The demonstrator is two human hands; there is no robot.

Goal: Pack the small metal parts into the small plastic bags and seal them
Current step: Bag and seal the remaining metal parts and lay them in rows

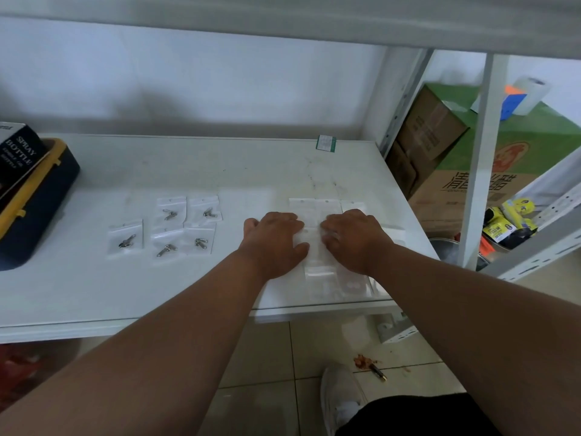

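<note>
At the far left edge of the frame a dark case with yellow trim point(34, 209) sits on the white desk point(94, 291), with a black box marked "SPRAY BOTTLE" point(19, 152) leaning on it. Left of centre lie 5 small plastic bags with metal parts inside: 1 alone point(125, 239), then 4 in a 2-by-2 block point(185, 226), the parts showing as small dark-silver pieces point(166, 249). Right of centre, both hands rest palm down on a patch of empty clear bags point(317, 262) laid flat and overlapping near the desk's front edge. The left hand point(273, 243) lies with fingers spread loosely; the right hand point(355, 239) has its fingers curled toward the left hand's. Whether either pinches a bag I cannot tell. At the right edge, cardboard boxes point(456, 171) stand behind a white shelf frame point(481, 158).
</note>
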